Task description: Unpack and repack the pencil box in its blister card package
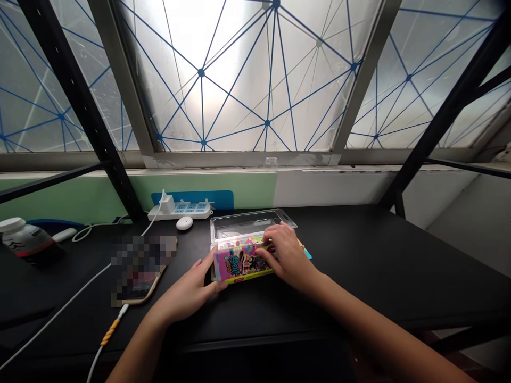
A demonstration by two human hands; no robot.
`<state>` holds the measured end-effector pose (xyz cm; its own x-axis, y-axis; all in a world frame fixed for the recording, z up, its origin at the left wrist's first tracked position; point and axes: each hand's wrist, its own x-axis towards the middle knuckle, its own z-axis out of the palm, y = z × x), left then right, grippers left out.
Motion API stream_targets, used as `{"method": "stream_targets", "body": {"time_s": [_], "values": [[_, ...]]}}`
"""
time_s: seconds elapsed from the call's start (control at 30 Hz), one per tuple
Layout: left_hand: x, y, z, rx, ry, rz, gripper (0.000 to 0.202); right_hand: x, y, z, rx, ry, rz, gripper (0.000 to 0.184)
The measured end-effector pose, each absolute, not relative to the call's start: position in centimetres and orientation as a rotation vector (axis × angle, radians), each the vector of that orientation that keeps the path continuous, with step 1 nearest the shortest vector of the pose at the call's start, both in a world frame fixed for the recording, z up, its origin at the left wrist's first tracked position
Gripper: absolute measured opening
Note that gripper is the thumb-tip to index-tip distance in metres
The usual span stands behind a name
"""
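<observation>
As L hand (195,290) & R hand (293,254) touch it, pkg (241,264) btwn.

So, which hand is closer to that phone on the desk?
The left hand: it is at the left end of the colourful box, to the right of the phone. The right hand is on the box's right part, farther away.
</observation>
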<state>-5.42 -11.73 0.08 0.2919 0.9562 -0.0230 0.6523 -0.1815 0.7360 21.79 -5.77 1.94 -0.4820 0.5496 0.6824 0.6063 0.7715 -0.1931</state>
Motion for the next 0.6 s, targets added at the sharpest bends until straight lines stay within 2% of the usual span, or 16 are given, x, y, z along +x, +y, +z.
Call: {"method": "stream_targets", "body": {"time_s": [0.1, 0.17, 0.3, 0.47, 0.53, 0.6], "values": [[-7.0, -11.9, 0.1, 1.857, 1.416, 0.541, 0.081, 24.0, -8.0, 3.5, -0.737, -2.366, -0.027, 0.011], [-7.5, -12.1, 0.0, 1.806, 1.433, 0.576, 0.075, 25.8, -9.2, 4.3, -0.727, -2.492, 0.083, 0.016], [-7.0, -12.3, -0.3, 1.718, 1.541, 0.676, 0.065, 29.5, -9.5, 3.9, -0.935, -2.652, 0.366, 0.043], [-5.8, -12.5, -0.9, 1.796, 1.589, 0.633, 0.077, 32.4, -7.7, 0.3, -1.160, -2.639, 0.526, 0.081], [-5.6, -12.6, -1.1, 1.811, 1.621, 0.624, 0.078, 32.8, -7.2, -0.8, -1.210, -2.550, 0.536, 0.085], [-5.6, -12.7, -1.3, 1.812, 1.638, 0.656, 0.073, 32.8, -6.8, -1.3, -1.212, -2.455, 0.552, 0.077]]}}
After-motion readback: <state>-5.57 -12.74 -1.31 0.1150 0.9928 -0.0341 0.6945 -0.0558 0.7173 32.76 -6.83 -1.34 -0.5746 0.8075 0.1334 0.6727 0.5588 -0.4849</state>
